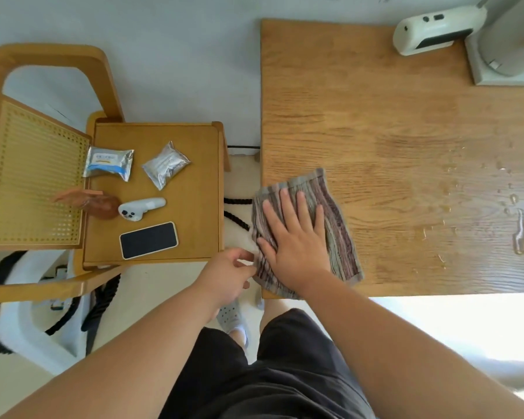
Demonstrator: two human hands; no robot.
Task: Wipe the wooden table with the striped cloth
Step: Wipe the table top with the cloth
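the striped cloth (pixel 307 231) lies spread on the near left corner of the wooden table (pixel 390 122), its left edge hanging just over the table's left side. the right hand (pixel 294 237) lies flat on top of the cloth, palm down, fingers spread wide and pointing toward the far side, pressing the fabric against the wood. the left hand (pixel 227 273) sits just off the table's left edge, fingers curled narrow and pinching the cloth's near left edge between fingertips and thumb.

to the right on the table, well apart from the cloth, a scatter of water drops (pixel 508 201) and a small puddle (pixel 522 234) shine on the wood. at the far right corner stand a white device (pixel 433 31) and, just beside it, a pale grey stand (pixel 505 49).

left of the table is a wooden chair (pixel 152 192) with a cane back. on its seat lie two foil packets (pixel 108 163) (pixel 165 165), a white controller (pixel 141 208), a brown object (pixel 94 202) touching the controller's left end, and a phone (pixel 149 240) face up with a dark screen at the near side.

below, the person's dark shorts (pixel 285 373) and a foot in a grey clog (pixel 233 319) show over the pale floor.
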